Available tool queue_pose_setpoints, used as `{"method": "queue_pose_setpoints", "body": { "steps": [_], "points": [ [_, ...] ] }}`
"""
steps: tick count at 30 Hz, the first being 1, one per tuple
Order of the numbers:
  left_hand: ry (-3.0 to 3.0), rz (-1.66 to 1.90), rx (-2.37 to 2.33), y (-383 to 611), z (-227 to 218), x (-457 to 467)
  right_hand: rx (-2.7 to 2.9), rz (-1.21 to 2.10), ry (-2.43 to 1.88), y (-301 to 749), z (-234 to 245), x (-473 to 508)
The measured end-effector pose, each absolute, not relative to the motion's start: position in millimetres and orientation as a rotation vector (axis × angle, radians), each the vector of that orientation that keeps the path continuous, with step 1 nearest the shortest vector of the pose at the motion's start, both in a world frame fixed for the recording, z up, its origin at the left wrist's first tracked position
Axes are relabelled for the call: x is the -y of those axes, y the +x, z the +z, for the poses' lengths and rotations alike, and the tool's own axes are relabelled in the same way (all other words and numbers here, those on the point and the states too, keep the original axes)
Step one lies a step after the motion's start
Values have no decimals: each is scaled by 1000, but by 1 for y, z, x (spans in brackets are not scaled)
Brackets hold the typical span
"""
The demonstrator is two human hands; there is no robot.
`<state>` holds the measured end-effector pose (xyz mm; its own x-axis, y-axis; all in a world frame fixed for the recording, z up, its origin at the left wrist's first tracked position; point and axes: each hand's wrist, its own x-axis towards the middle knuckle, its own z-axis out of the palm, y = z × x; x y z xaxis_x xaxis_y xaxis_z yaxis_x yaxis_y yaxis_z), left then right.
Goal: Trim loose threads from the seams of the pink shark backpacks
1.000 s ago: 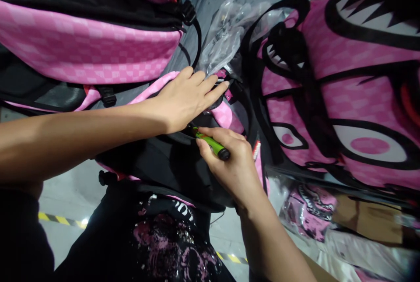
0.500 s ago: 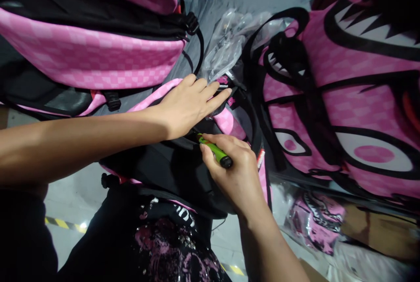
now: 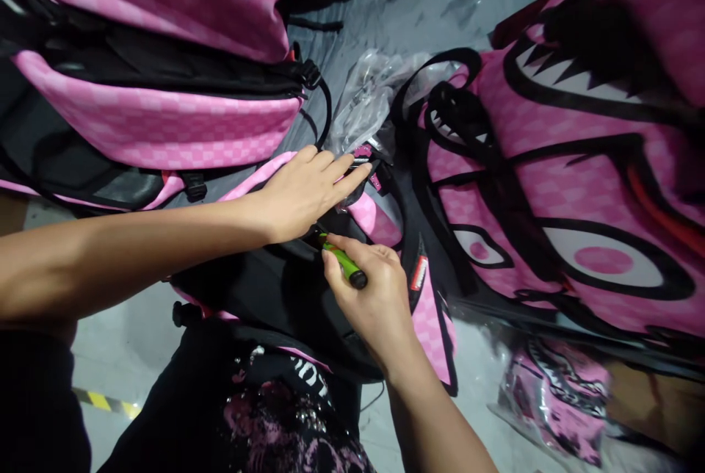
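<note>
Lying flat across a black and pink backpack [image 3: 264,282], my left hand [image 3: 308,194] has its fingers stretched out and pressing down on the bag. Pinched in my right hand [image 3: 374,297] is a green-handled tool [image 3: 346,266] with a black rounded end. Its tip points into the black fabric just below my left hand, too dark to make out what kind of tool it is. A pink strap piece [image 3: 375,219] and a hang tag [image 3: 362,155] show beyond my left fingertips.
Pink checkered bags [image 3: 181,128] are stacked at the left. Pink backpacks with teeth and eyes [image 3: 595,260] lie at the right. Clear plastic wrap [image 3: 363,102] lies on the grey table cover [image 3: 407,10]. Below right is a plastic-wrapped pink item [image 3: 556,399].
The view has shifted slightly, so the bags appear lower and further left. Both hands keep their places on the backpack, and my right hand still grips the green-handled tool.
</note>
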<state>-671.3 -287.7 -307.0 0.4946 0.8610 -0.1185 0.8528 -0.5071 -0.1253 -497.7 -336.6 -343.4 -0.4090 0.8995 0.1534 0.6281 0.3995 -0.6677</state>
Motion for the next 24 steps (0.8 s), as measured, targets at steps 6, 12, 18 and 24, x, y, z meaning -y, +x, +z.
{"method": "queue_pose_setpoints", "body": {
  "steps": [6,12,18,24],
  "points": [
    [-2633,332,1614,-688,-297,290,2075,822,-1246,-499,-344,340],
    [-2550,467,1869,-706,-289,304,2033,862,-1087,-510,-357,343],
    [-2503,547,1888,-702,-293,307,1982,911,-1010,-524,-369,339],
    [-2580,608,1797,-710,-291,303,1985,958,-1010,-515,-367,338]
  ]
}}
